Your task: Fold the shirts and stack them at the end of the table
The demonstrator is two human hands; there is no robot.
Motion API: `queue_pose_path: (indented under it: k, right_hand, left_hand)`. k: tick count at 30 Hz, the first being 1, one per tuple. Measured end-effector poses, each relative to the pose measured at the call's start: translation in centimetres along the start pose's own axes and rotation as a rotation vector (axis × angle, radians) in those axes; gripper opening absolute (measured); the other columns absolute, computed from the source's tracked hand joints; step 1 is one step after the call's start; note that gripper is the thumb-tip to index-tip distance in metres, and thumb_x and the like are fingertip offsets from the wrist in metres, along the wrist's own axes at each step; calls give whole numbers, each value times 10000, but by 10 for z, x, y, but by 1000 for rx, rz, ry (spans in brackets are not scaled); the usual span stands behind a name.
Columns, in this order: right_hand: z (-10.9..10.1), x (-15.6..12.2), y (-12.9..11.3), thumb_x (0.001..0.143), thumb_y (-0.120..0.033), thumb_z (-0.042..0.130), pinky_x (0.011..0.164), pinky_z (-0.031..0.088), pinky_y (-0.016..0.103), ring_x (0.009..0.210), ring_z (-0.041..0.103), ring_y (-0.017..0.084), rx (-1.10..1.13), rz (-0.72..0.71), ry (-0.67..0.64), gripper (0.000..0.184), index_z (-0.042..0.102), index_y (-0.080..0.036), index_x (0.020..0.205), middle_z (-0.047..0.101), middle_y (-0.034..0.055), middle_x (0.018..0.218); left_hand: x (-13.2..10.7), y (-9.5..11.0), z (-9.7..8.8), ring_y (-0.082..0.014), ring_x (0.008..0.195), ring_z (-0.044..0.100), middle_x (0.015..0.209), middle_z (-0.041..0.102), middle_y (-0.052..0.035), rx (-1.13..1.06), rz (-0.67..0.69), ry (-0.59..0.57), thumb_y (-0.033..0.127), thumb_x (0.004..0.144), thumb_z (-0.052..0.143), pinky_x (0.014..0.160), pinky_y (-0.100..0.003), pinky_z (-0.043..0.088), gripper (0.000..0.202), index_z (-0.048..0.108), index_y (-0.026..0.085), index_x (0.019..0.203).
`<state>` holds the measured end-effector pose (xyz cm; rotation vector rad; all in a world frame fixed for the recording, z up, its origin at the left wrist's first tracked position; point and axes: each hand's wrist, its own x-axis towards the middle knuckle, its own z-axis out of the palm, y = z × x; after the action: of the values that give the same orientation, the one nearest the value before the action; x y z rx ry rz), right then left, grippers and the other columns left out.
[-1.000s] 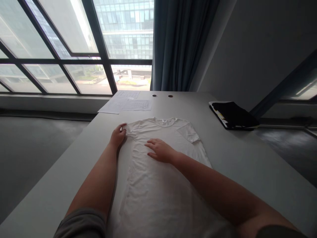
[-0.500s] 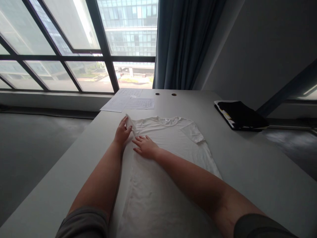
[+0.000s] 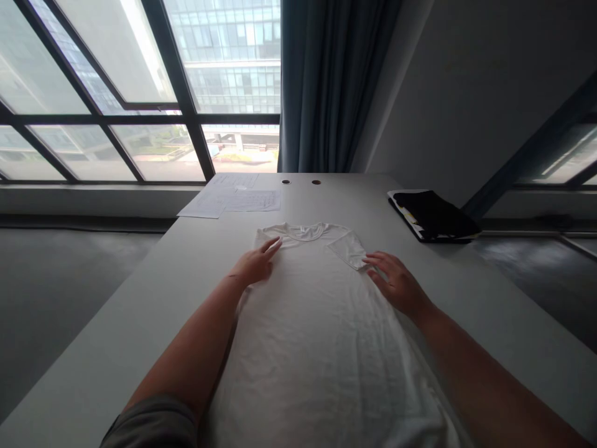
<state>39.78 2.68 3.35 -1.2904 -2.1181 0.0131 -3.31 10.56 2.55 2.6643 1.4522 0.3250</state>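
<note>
A white T-shirt (image 3: 317,323) lies spread on the white table, its neckline toward the window and its lower part toward me. My left hand (image 3: 256,262) rests on the shirt's left shoulder with the fingers stretched out, covering much of the left sleeve, which looks folded inward. At the other side, my right hand (image 3: 394,280) is beside the right sleeve (image 3: 347,250), which lies folded onto the front. Its fingers are spread, with the tips at the sleeve's edge; whether they press on the cloth I cannot tell.
Sheets of paper (image 3: 233,198) lie at the table's far left. A black cloth item (image 3: 433,211) sits on a white-and-black stack at the far right. Two round cable holes (image 3: 301,182) are near the back edge of the white table (image 3: 140,330). Behind hang blue curtains (image 3: 331,87).
My right hand has moved from the left side of the shirt across to the right sleeve. My left hand has let go of the left sleeve, now folded in, and lies over it.
</note>
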Motion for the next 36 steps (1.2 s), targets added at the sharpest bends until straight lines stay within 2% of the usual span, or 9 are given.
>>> queue_pose_path:
  k: [3, 6, 8, 12, 16, 24, 28, 32, 36]
  right_hand:
    - [-10, -43, 40, 1025, -468, 473, 1117, 475, 532, 1245, 605, 308, -112, 82, 53, 417, 739, -203, 1205, 695, 137, 1259]
    - [-1, -70, 66, 1007, -475, 475, 1075, 506, 526, 1193, 630, 310, -138, 150, 23, 427, 755, -198, 1171, 708, 142, 1213]
    - [9, -73, 74, 1001, -479, 472, 1072, 513, 517, 1200, 631, 308, -126, 180, -19, 441, 757, -196, 1182, 704, 143, 1230]
    - [22, -62, 76, 1005, -483, 452, 1087, 502, 518, 1239, 618, 309, -131, 209, -84, 476, 747, -189, 1235, 669, 152, 1317]
    - [25, -59, 71, 1007, -469, 456, 1103, 483, 538, 1254, 610, 305, -146, 229, -96, 449, 742, -225, 1252, 657, 134, 1347]
    - [36, -28, 67, 1019, -391, 448, 1202, 407, 546, 1412, 482, 305, -52, 125, -18, 453, 695, -166, 1325, 623, 158, 1406]
    - [48, 1, 70, 1031, -396, 419, 1230, 349, 571, 1512, 375, 312, -89, 165, -169, 532, 582, -191, 1493, 509, 135, 1571]
    - [56, 13, 70, 1038, -448, 418, 1237, 256, 656, 1559, 297, 345, -179, 235, -378, 573, 479, -273, 1580, 360, 81, 1680]
    - [57, 11, 72, 1048, -469, 409, 1242, 239, 654, 1561, 297, 350, -211, 219, -421, 586, 436, -290, 1605, 316, 66, 1698]
  left_hand:
    - [1, 2, 5, -286, 1383, 558, 1728, 266, -22, 20, 64, 27, 384, 968, 563, 1173, -406, 467, 696, 354, 357, 1631]
    - [1, 1, 13, -304, 1492, 434, 1715, 298, -81, 72, -65, 70, 489, 1000, 521, 1254, -463, 351, 671, 378, 295, 1626]
    - [1, 0, 21, -300, 1555, 339, 1715, 295, -111, 91, -170, 17, 523, 1025, 455, 1286, -482, 282, 668, 369, 253, 1630]
    - [6, -2, 39, -294, 1619, 181, 1729, 235, -143, 94, -275, -114, 566, 1051, 331, 1317, -540, 158, 681, 362, 207, 1629]
    - [28, -3, 47, -329, 1611, 202, 1723, 248, -156, 75, -377, -121, 569, 1056, 283, 1288, -629, 165, 648, 407, 242, 1601]
    - [89, 2, 64, -355, 1619, 150, 1716, 230, -211, 37, -614, -13, 597, 1000, 316, 1319, -535, 144, 807, 352, 84, 1622]
    - [95, 0, 72, -367, 1623, 117, 1727, 226, -164, 42, -646, 51, 649, 957, 340, 1305, -559, 158, 837, 369, 148, 1627]
    - [95, -5, 67, -364, 1622, 123, 1729, 233, -142, 38, -665, 17, 691, 934, 362, 1302, -540, 179, 860, 381, 180, 1625]
    - [96, -8, 58, -366, 1598, 217, 1712, 291, -137, 47, -660, 39, 690, 934, 401, 1277, -534, 242, 802, 462, 215, 1578]
